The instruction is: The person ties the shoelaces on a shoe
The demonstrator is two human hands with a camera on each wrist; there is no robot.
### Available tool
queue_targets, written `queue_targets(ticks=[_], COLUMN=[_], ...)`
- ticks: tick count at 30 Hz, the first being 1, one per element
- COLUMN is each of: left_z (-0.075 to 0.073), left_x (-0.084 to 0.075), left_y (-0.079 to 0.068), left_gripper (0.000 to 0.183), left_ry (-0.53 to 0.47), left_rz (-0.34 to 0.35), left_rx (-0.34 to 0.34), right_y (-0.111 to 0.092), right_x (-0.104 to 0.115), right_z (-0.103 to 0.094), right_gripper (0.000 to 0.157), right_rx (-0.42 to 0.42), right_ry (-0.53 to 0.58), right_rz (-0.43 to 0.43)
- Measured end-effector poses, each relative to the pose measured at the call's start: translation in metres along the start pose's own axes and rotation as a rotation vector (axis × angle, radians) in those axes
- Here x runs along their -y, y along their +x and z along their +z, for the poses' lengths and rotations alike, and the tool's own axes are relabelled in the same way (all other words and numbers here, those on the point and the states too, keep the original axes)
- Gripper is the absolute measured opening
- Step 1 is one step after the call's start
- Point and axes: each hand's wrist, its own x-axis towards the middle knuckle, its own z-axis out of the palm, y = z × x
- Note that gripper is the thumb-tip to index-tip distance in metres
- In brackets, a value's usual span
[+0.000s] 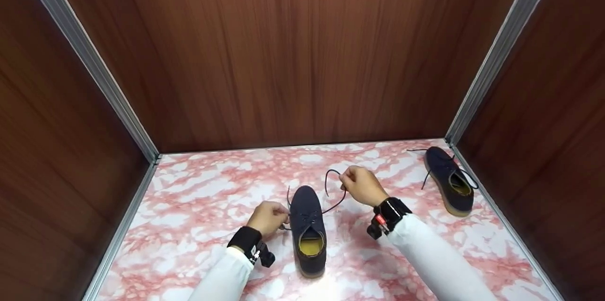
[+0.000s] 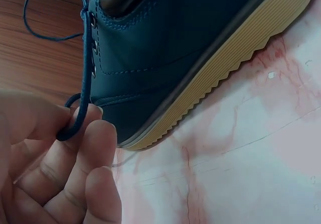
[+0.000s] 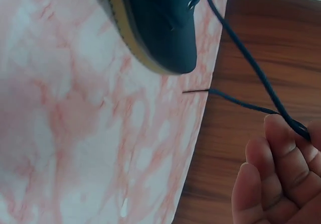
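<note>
A dark blue lace-up shoe (image 1: 306, 206) stands on the table between the two hands, toe pointing to the back wall. My left hand (image 1: 268, 219), close beside the shoe's left side, pinches a blue shoelace (image 2: 86, 83) between thumb and index finger. Off to the right and raised, my right hand (image 1: 363, 185) pinches the lace's other end (image 3: 251, 61), which runs from the shoe's eyelets and hangs in a loop past the fingers. The tan ribbed sole (image 2: 225, 58) shows in the left wrist view.
A second dark blue shoe (image 1: 449, 180) with loose laces lies at the right, near the side wall. The table (image 1: 198, 211) has a red and white marbled top. Brown wood-grain panels (image 1: 302, 55) with metal corner strips enclose it at the back and sides.
</note>
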Motion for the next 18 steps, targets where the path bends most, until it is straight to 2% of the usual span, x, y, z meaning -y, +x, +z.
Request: queue_targets(ticks=[8, 18], left_z=[0.002, 0.004], left_x=[0.001, 0.003], left_y=[-0.001, 0.000], left_gripper=[0.007, 0.011], left_ry=[-0.084, -0.065], left_rz=[-0.061, -0.037], left_rx=[0.030, -0.022], right_y=[0.004, 0.008], right_x=[0.021, 0.042], right_z=[0.013, 0.039], right_gripper=[0.019, 0.019], right_rx=[-0.003, -0.014], right_ry=[0.004, -0.013], right_rz=[-0.039, -0.096])
